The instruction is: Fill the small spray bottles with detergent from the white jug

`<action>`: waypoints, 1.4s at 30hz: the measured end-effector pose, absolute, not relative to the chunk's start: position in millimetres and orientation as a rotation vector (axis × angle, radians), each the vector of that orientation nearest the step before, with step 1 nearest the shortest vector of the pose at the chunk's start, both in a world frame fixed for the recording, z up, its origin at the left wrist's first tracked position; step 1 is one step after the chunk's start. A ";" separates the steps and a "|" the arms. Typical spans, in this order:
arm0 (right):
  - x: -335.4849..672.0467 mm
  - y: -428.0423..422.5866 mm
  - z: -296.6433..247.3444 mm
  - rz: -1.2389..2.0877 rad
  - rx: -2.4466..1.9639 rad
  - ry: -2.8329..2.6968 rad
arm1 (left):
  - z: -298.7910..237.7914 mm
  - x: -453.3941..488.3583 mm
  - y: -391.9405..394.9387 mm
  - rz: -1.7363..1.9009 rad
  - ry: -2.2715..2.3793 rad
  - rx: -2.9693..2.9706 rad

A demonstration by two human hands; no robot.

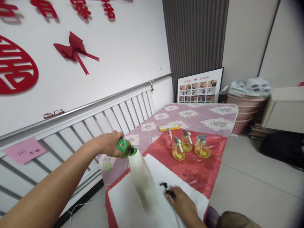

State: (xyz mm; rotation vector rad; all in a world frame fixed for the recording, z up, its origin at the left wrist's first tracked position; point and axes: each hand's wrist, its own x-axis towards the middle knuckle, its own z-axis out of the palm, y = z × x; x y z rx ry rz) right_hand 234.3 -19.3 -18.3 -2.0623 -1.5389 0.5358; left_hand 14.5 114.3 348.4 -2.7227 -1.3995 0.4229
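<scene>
My left hand (109,144) is wrapped round a green-labelled bottle (123,147), which is tipped sideways. Its dark neck meets the green-rimmed mouth of a tall, pale white bottle (142,179). The white bottle stands on a white cloth (121,198), leaning a little in view. Low on the right, my right hand (182,202) closes round a black pump head (167,189) just above or against the cloth; I cannot tell which. Part of the pump is hidden by the fingers, and a thin pale tube seems to run below it.
Several clear spray bottles (178,152) with yellowish liquid and grey tops stand on a red cloth (197,171). Behind them lies a yellow-edged case (169,127) on the patterned tablecloth (190,113). A white radiator (111,117) borders the left. Pink baskets (244,114) stand at the back right.
</scene>
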 end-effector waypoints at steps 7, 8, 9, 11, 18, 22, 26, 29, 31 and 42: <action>233.7 -18.3 -18.5 0.535 -2.070 -1.542 | 354.0 21.5 111.4 0.422 -1.367 -2.720; 233.8 -18.3 -18.9 0.535 -2.070 -1.542 | 354.2 22.2 111.8 0.423 -1.358 -2.726; 233.8 -18.3 -19.2 0.535 -2.071 -1.542 | 354.4 22.9 112.4 0.429 -1.353 -2.731; 233.9 -18.2 -19.6 0.535 -2.071 -1.543 | 354.4 24.1 114.2 0.442 -1.355 -2.729; 234.0 -17.8 -19.7 0.538 -2.072 -1.537 | 356.4 28.6 121.2 0.447 -1.413 -2.689; 234.1 -19.0 -19.3 0.545 -2.071 -1.538 | 359.2 31.4 123.9 0.454 -1.431 -2.688; 234.1 -19.2 -17.7 0.548 -2.077 -1.536 | 360.5 34.4 128.1 0.461 -1.459 -2.693; 234.3 -18.8 -17.0 0.546 -2.078 -1.533 | 361.4 38.2 129.9 0.477 -1.471 -2.696; 234.5 -18.6 -17.5 0.548 -2.080 -1.531 | 362.5 41.5 129.5 0.491 -1.472 -2.699; 235.6 -17.3 -22.0 0.551 -2.053 -1.534 | 365.8 49.4 126.1 0.494 -1.475 -2.679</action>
